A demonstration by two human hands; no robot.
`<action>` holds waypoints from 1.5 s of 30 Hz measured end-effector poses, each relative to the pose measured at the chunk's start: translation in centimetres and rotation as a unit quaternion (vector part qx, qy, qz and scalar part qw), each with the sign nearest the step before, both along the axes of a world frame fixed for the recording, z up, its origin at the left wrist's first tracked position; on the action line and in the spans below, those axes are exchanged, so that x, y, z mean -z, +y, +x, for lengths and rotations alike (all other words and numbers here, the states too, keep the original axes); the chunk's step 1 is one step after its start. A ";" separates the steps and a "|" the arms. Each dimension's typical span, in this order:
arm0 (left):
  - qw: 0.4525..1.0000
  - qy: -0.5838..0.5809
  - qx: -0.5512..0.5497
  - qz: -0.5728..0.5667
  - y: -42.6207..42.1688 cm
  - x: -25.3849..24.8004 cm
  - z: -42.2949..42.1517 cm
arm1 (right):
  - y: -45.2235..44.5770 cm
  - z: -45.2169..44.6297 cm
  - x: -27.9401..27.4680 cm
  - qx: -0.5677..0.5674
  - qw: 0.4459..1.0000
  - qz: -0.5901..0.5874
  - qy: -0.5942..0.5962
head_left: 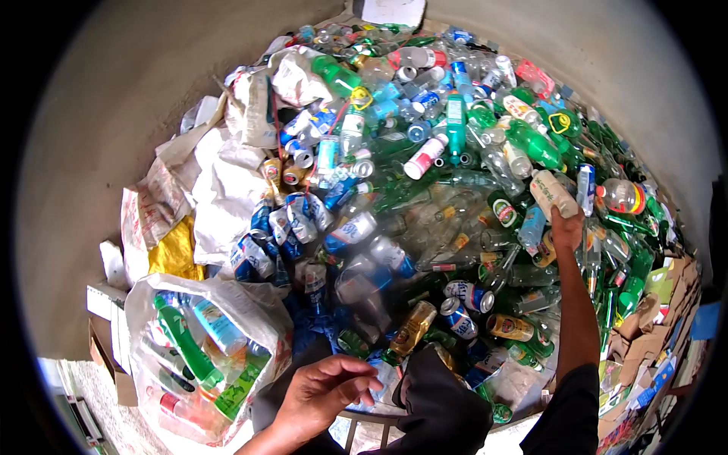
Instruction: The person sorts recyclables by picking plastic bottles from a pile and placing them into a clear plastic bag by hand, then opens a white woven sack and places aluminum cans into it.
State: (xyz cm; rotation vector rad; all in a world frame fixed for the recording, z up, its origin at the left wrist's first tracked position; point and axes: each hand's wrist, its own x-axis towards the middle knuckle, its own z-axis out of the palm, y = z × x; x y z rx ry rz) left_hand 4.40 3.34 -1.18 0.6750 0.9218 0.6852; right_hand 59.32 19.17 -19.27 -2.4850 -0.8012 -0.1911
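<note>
Across the view, from 9 round through 12 to 4 o'clock, spreads a heap of bottles and cans (462, 197), backed by a bare wall (189, 45). White sacks (227, 189) slump over its edge between 9 and 10 o'clock. At 8 o'clock an open, translucent bag (265, 303) holds green and clear bottles, and between 3 and 4 o'clock flattened cardboard (652, 318) lies beside the heap.

Near 6 o'clock, the left hand (330, 390) is loosely open, fingers curled, with nothing in it, close to a gold can (413, 330). Near 3 o'clock, the right hand (567, 224) is closed round the lower end of a pale bottle (550, 191), which tilts towards 11 o'clock above the heap. From the left hand, that bottle lies between 1 and 2 o'clock, well apart.

Just beside the pale bottle, on its 3 o'clock side, stands a blue can (585, 188); beyond is a clear bottle with a red cap (623, 196). A green bottle (535, 144) lies towards its 12 o'clock.

Dark-clad knees (444, 402) cover part of the near edge. The heap's centre looks hazy, the pale bottle's lettering is too small to read, and the right hand's fingertips are partly hidden.
</note>
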 end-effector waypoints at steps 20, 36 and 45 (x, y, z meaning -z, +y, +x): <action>0.990 -0.022 -0.009 0.141 -1.7 -1.0 -1.3 | -8.3 -11.7 0.0 -0.274 0.901 0.202 0.270; 0.674 0.538 -0.415 0.289 -15.3 -0.7 -24.9 | -15.5 -50.9 -19.3 -0.602 0.552 0.117 0.565; 0.632 0.495 -0.566 0.187 -20.9 3.3 -32.6 | -19.8 -65.4 -18.6 -0.767 0.632 0.039 0.100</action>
